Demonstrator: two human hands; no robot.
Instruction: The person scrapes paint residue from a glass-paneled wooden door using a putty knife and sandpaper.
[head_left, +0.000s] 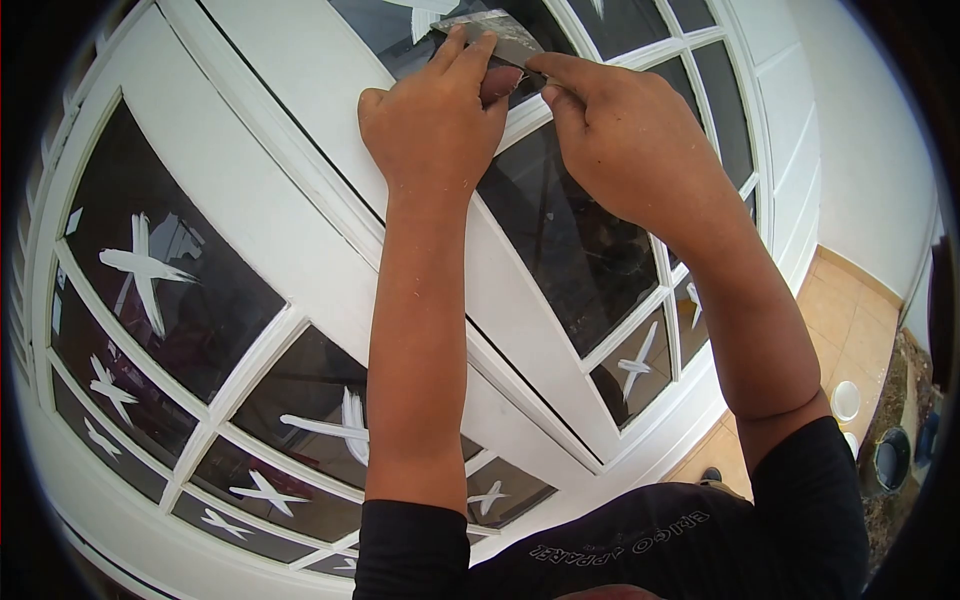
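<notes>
A flat, worn metal scraper blade point(500, 32) lies against a dark glass pane near the top of the white door. My left hand point(430, 130) presses on the blade with its fingertips, its other fingers curled in. From the right, my right hand point(625, 140) pinches the scraper's narrow end between thumb and fingers. The handle end is mostly hidden by my hands. Just beyond the blade, a white paint mark point(428, 18) shows on the same pane.
White door frames point(330, 180) with several dark panes fill the view, many bearing white painted crosses point(148, 265). A pale wall point(860, 130) stands at right above a tiled floor point(840, 310). A white container point(845, 400) and a dark bucket point(887, 460) stand at lower right.
</notes>
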